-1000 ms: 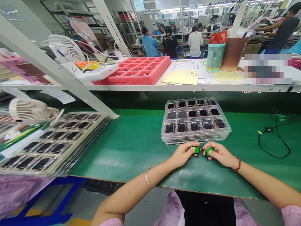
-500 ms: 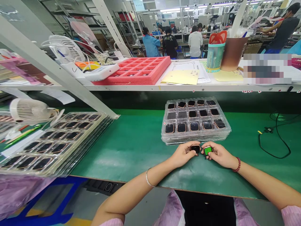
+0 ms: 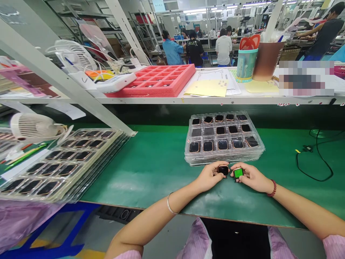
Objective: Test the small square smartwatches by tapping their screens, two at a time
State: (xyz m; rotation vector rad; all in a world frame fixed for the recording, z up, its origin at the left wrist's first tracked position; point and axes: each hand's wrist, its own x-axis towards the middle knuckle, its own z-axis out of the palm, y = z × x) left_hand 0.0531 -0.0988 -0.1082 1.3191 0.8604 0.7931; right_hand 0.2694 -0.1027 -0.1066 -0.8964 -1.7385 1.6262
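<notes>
Between the thumb and fingers of my left hand (image 3: pixel 210 177) is a smartwatch case with a dark screen (image 3: pixel 223 169); it has no strap. My right hand (image 3: pixel 252 177) grips a second smartwatch case, its screen lit green (image 3: pixel 238 173). Both are held side by side, a small gap apart, just above the green tabletop (image 3: pixel 156 180). Right behind my hands sits a stack of clear plastic trays (image 3: pixel 223 158). The top tray carries several dark-screened watch cases in rows, some tilted in their pockets. Fingers behind both cases are partly hidden.
More stacked trays of watch cases (image 3: pixel 67 154) lie at the left beside a white fan (image 3: pixel 33 126). A black cable (image 3: pixel 314 176) curls on the right. The shelf above bears a red foam tray (image 3: pixel 185 81), papers (image 3: pixel 207 88) and cups (image 3: pixel 246 64). Several people sit farther back.
Hardly anything differs. The right thumb has shifted slightly off the green screen toward its lower right edge. Both watch cases stay in the same hands, nearly in the same place.
</notes>
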